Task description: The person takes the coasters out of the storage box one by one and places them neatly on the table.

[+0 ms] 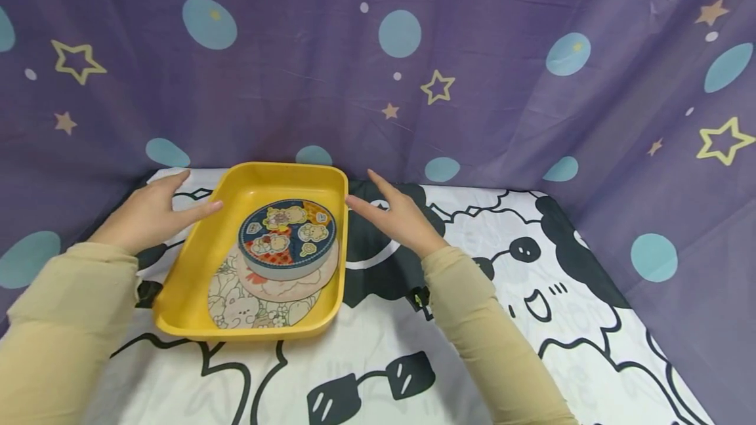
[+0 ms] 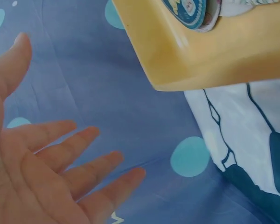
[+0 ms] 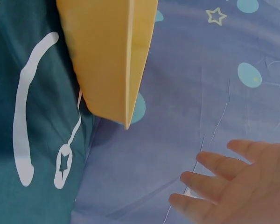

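Observation:
A yellow tray (image 1: 189,281) lies on the patterned cloth. Inside it is a thick round piece (image 1: 287,235) with a dark blue top of cartoon pictures and a pale side. Under that sit a pale pink disc (image 1: 283,290) and a whitish disc with line drawings (image 1: 236,310), both partly covered. My left hand (image 1: 156,212) is held by the tray's left side, fingers spread, its thumb overlapping the rim in the head view. On the other side my right hand (image 1: 401,218) has its thumb tip near the right rim; contact there cannot be told. Neither hand holds anything.
A white cloth (image 1: 390,340) with black cartoon drawings covers the table. Behind it hangs a purple curtain (image 1: 484,117) with stars and blue ovals, close to the tray's far edge. A small dark object (image 1: 420,300) shows beside the right sleeve.

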### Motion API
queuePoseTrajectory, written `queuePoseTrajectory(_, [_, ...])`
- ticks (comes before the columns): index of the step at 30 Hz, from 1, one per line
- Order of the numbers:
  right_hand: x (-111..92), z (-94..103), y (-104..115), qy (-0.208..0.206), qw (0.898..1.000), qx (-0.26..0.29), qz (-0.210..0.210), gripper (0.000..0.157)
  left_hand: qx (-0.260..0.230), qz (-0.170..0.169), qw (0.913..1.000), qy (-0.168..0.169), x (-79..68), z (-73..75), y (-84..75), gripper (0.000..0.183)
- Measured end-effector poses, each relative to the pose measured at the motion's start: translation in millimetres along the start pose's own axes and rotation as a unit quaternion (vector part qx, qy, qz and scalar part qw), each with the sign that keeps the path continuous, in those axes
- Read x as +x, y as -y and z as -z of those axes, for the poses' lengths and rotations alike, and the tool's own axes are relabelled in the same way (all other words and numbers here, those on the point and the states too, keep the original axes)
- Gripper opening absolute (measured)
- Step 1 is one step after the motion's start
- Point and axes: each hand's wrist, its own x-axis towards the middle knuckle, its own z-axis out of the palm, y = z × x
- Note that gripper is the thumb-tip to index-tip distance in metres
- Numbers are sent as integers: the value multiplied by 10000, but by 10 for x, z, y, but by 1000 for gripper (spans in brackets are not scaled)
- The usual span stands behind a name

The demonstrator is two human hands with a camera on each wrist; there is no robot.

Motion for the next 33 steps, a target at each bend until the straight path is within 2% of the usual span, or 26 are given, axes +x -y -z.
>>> queuePoseTrajectory(5, [24,-51,64,99,9999,122,-36,85,-32,47,9998,167,7,-61,138,115])
queuePoseTrajectory(10, [57,-85,119,160,9995,278,43,82,-187,131,9996,166,5,-126,256,111])
queuePoseTrajectory(17, [122,-136,190,242,9987,410,182,81,-257,-131,9995,119,47,-164,336,99])
queuePoseTrajectory(24, [174,-179,271,422,9960,734,281,80,-258,39,9987,437,72,-201,463,95])
queuePoseTrajectory(29, [205,-218,329,577,9923,1064,254,79,-708,-52,9954,638,104,-313,613,87])
queuePoseTrajectory(33, [218,-254,347,657,9905,1193,183,79,-1226,43,9894,771,143,-415,711,88])
